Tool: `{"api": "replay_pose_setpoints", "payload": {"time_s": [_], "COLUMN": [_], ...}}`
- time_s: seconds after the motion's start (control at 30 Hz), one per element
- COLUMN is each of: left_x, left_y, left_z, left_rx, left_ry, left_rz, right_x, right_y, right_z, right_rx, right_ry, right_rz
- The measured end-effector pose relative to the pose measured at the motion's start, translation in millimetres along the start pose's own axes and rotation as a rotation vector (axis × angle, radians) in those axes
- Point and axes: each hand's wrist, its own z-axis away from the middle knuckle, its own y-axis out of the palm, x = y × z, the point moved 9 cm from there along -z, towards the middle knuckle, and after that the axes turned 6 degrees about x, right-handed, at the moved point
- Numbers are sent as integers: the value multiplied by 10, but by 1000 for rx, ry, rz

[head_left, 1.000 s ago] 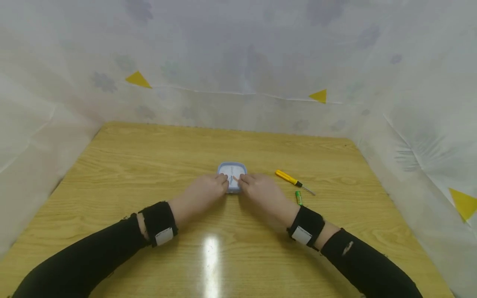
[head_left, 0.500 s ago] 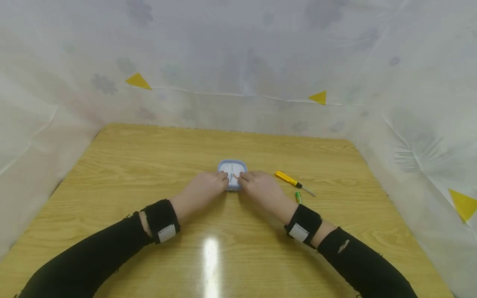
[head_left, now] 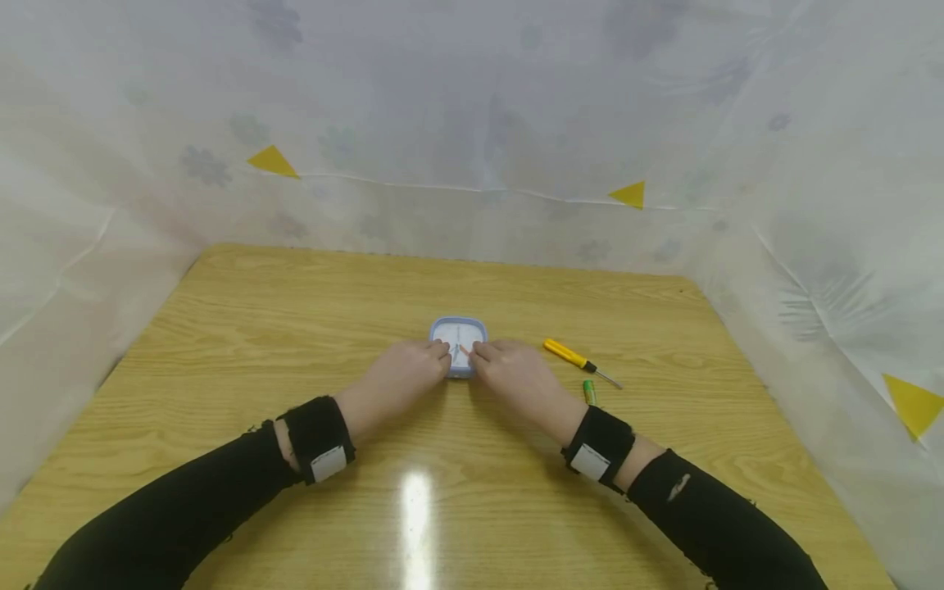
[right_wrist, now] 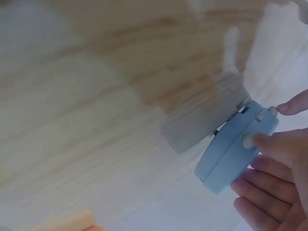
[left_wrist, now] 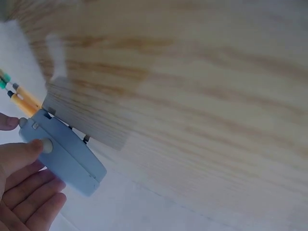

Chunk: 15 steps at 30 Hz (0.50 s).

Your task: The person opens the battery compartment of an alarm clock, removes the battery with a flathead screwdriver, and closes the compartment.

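Note:
A small pale-blue alarm clock [head_left: 457,328] with a white dial is at the middle of the table, face up in the head view. Both hands hold it by its near side. My left hand [head_left: 409,370] grips its left part; in the left wrist view its thumb [left_wrist: 21,156] presses at a round white knob [left_wrist: 46,145], with other fingers along the dial side. Mirroring this, my right hand [head_left: 516,377] grips the right part, its thumb [right_wrist: 272,144] at another white knob [right_wrist: 248,141]. Whether the clock touches the table cannot be told.
A yellow-handled screwdriver [head_left: 566,352] lies right of the clock. Nearer, a green battery [head_left: 588,392] is partly hidden behind my right wrist. The wood-grain table [head_left: 332,287] is bordered by pale patterned sheeting [head_left: 442,115] at the back and sides.
From one second to half a second ago, the clock and both hands shifted slightly up the view, and the right wrist came to cover more of the battery. Since then almost nothing has moved.

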Motion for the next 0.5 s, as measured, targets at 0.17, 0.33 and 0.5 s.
{"api": "replay_pose_setpoints", "payload": {"time_s": [0.17,0.33,0.5], "left_x": [0,-29,-20], "left_y": [38,20,-58], "left_z": [4,65,200], "left_rx": [19,-15,-51], "left_ry": [-4,10,11], "left_rz": [12,9,8], "right_x": [-17,-53,-63], "right_y": [-8,-29,-187], "right_z": [2,53,155], "right_rx": [34,62,-38], "right_ry": [-1,-6,-24], "right_rz": [-25,-120,-131]}}
